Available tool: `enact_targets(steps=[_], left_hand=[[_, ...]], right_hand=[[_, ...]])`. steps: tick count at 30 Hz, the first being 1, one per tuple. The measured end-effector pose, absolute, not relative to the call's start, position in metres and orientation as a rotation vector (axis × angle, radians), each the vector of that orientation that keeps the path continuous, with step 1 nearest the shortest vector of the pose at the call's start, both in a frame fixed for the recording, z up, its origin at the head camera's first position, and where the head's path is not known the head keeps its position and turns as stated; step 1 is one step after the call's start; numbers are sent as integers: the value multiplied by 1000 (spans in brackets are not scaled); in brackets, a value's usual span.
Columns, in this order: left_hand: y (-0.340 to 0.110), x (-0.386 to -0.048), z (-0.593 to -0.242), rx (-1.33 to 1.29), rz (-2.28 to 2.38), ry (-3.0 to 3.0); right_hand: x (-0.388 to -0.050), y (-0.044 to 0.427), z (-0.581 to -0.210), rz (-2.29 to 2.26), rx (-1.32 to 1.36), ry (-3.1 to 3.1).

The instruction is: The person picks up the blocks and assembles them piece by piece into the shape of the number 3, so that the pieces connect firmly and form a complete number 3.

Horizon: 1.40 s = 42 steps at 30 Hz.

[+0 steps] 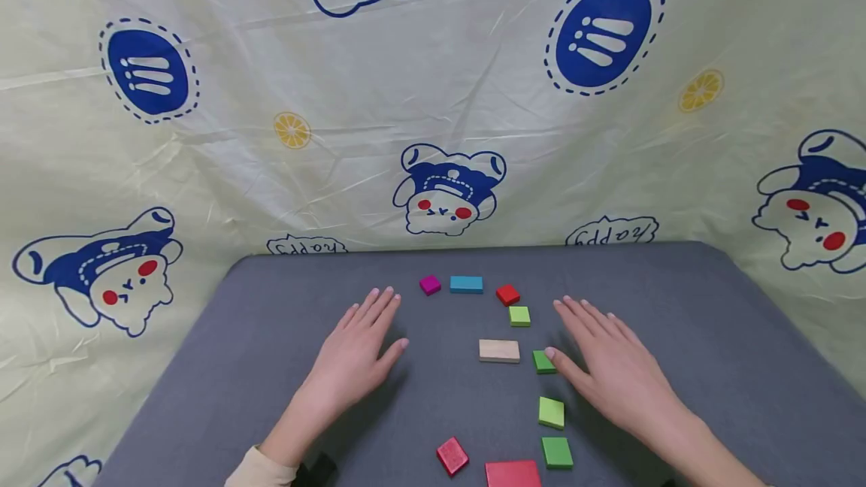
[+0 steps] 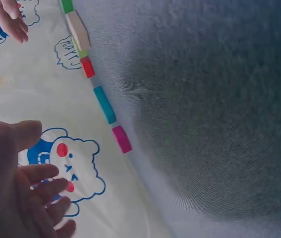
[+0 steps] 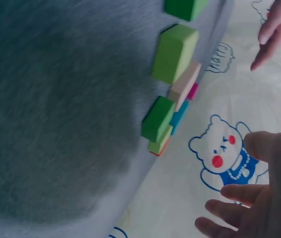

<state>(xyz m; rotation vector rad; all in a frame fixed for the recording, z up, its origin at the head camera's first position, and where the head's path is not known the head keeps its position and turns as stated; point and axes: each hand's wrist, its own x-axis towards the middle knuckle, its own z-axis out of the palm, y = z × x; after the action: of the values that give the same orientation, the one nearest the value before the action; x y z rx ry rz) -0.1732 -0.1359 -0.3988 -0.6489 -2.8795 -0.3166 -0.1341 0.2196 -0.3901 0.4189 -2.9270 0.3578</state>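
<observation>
Several coloured blocks lie spread over the middle of the grey table. My left hand (image 1: pixel 353 358) hovers left of them, fingers straight and holding nothing. At its upper right are a magenta block (image 1: pixel 430 285) and a blue block (image 1: pixel 467 285). My right hand (image 1: pixel 619 370) is also empty with extended fingers; in the head view its thumb tip overlaps a green block (image 1: pixel 544 362), and contact cannot be told. Between the hands lies a pale wooden block (image 1: pixel 499 352). A red block (image 1: pixel 507 294) and a light green block (image 1: pixel 519 316) sit beyond it.
Nearer the front are a light green block (image 1: pixel 551 412), a green block (image 1: pixel 557 453), a small red block (image 1: pixel 452 457) and a larger red block (image 1: pixel 513 474). A printed curtain (image 1: pixel 473 111) hangs behind the far edge of the table (image 1: pixel 271 307).
</observation>
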Motion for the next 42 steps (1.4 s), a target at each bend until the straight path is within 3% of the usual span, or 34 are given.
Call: enact_targets(steps=[8, 25, 42], left_hand=[[-132, -191, -401, -830, -463, -2776], [-107, -213, -406, -882, -931, -2748], [-66, -217, -415, -981, -1163, -2899]], right_hand=[[-145, 227, -397, 402, 569, -2770], [-163, 246, -414, 644, 798, -2774], [-171, 255, -424, 932, 796, -2909]])
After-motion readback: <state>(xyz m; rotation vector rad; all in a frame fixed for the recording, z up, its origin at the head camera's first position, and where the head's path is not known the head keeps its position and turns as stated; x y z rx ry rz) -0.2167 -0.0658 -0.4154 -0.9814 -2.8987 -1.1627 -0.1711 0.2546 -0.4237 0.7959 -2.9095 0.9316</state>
